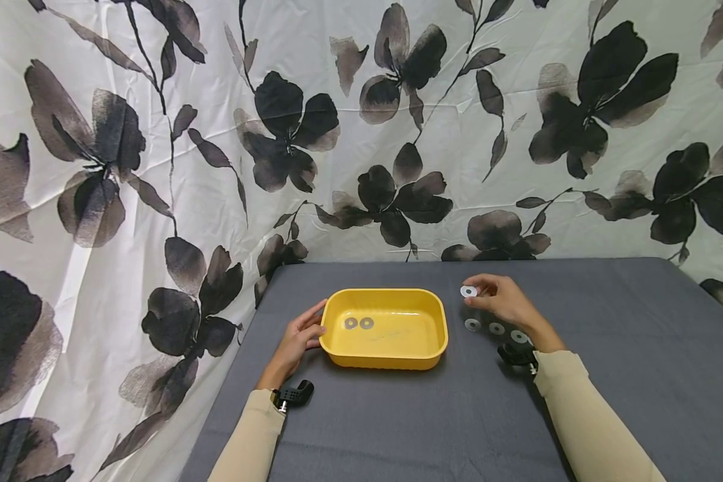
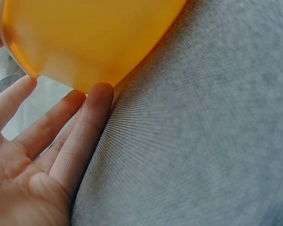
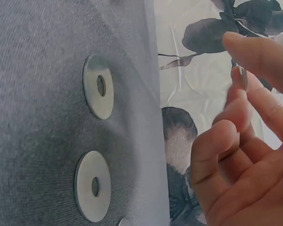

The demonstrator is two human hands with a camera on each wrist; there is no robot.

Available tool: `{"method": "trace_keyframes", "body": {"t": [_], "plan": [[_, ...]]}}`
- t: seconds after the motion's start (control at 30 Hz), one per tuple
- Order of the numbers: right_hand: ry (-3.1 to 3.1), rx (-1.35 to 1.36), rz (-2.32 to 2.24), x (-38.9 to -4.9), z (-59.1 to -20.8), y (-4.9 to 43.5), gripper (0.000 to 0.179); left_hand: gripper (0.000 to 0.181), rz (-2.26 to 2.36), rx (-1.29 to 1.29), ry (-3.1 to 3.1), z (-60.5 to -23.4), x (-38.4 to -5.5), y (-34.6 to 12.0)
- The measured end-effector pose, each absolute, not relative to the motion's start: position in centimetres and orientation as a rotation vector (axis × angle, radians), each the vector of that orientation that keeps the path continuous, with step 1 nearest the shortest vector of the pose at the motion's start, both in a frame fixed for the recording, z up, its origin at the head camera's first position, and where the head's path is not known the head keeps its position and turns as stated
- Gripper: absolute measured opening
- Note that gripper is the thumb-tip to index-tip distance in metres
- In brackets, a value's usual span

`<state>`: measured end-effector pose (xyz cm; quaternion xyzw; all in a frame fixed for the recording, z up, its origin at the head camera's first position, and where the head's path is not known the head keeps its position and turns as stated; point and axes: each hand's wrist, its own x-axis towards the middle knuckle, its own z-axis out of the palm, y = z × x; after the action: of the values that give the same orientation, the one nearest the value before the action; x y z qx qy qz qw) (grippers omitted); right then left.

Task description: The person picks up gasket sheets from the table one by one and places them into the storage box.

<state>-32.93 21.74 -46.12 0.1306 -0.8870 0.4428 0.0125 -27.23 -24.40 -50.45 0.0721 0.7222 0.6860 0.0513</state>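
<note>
Nearest: beige fabric sleeves [image 1: 596,408]. Steadies yellow rectangular plastic tray [image 1: 388,359] with left hand [image 1: 296,340], fingers spread at left end, presumably against sliding; pinches silver ring-shaped metal washer [image 1: 464,292] in right hand [image 1: 506,300], beside tray.

A white curtain [image 1: 361,150] printed with large black and grey-brown flowers [image 1: 394,206] hangs behind the far edge of the grey worktop [image 1: 626,335], reaching past both far corners and down beyond the left edge. Faint creases cross the fabric, and soft light leaves dim shadows on the worktop.
</note>
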Motion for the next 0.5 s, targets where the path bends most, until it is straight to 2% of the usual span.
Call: {"method": "trace_keyframes", "body": {"t": [0.5], "plan": [[-2.742, 0.442, 1.456, -32.4, -44.7, 20.9, 0.039, 0.062, 2.075, 0.213, 2.221, -50.4, -27.2, -24.4]]}}
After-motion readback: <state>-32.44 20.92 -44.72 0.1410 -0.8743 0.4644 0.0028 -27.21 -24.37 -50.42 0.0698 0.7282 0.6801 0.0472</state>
